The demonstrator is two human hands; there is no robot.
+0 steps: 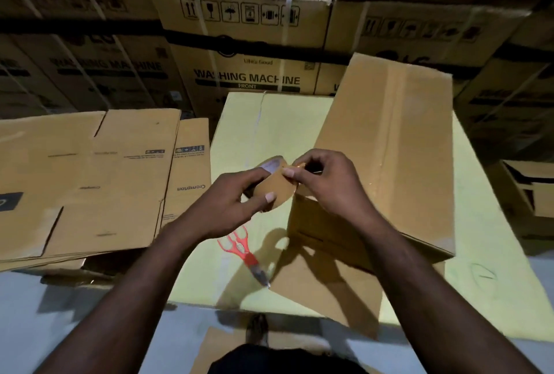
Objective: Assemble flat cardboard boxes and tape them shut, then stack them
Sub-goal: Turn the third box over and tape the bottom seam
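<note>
My left hand [232, 198] grips a roll of brown packing tape [277, 192] in front of me. The fingers of my right hand [325, 183] pinch the loose end of the tape at the roll's top edge. Just right of the hands stands an assembled brown cardboard box [389, 145], lying long-side away from me on a pale yellow-green surface [269, 133]. Its near flap hangs down towards me. Red-handled scissors [244, 250] lie on that surface below my hands.
A pile of flat cardboard boxes [90, 175] lies to the left. Stacked washing machine cartons [245, 43] form a wall behind. Another open box [530, 190] sits at the right edge. Grey floor [45, 328] runs near me, with my foot [257, 328] on it.
</note>
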